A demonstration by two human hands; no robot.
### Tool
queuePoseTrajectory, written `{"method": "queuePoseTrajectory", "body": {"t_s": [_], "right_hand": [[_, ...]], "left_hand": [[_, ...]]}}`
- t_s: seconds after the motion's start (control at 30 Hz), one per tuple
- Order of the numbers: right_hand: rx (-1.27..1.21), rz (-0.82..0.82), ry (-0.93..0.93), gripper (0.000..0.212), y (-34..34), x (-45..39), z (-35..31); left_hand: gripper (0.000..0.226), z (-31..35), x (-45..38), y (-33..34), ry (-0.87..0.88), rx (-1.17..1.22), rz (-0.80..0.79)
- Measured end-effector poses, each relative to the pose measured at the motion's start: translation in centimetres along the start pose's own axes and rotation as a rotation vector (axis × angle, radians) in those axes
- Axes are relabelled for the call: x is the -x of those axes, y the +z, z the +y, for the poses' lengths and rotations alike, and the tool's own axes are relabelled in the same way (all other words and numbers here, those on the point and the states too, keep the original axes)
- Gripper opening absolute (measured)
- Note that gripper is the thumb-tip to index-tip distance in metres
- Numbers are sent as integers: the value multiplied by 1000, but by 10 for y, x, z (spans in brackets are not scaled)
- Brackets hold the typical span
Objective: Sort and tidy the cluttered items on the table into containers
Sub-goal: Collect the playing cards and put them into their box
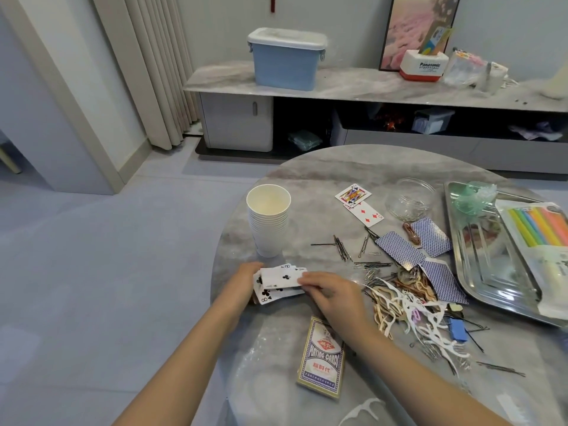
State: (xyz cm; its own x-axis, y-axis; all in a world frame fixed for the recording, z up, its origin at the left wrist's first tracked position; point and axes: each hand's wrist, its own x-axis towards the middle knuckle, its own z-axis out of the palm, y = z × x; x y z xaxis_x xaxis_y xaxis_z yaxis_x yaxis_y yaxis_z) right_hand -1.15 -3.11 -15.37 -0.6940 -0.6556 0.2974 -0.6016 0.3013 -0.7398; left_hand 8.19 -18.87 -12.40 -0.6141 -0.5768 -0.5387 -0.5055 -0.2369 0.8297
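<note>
A small stack of face-up playing cards (278,282) lies at the near left of the round marble table (322,173). My left hand (241,279) grips the stack's left end and my right hand (330,295) pinches its right end. The card box (321,356) lies flat just in front of my right wrist. Two face-up cards (361,204) and three face-down blue-backed cards (421,253) are scattered farther right. Hairpins (342,247), paper clips, rubber bands (412,282) and white floss picks (430,321) form a heap to the right of my hands.
A stack of white paper cups (268,219) stands behind my left hand. A clear glass jar (410,199) sits at the back. A metal tray (479,265) on the right holds a pack of coloured straws (541,238) and a green bag. A blue clip (457,329) lies in the heap.
</note>
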Motion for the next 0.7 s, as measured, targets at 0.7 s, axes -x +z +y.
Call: {"method": "queuePoseTrajectory", "body": {"t_s": [0.7], "right_hand": [[675, 14, 393, 43, -108, -43, 64]], "left_hand": [[37, 39, -9, 97, 127, 83, -21]]}}
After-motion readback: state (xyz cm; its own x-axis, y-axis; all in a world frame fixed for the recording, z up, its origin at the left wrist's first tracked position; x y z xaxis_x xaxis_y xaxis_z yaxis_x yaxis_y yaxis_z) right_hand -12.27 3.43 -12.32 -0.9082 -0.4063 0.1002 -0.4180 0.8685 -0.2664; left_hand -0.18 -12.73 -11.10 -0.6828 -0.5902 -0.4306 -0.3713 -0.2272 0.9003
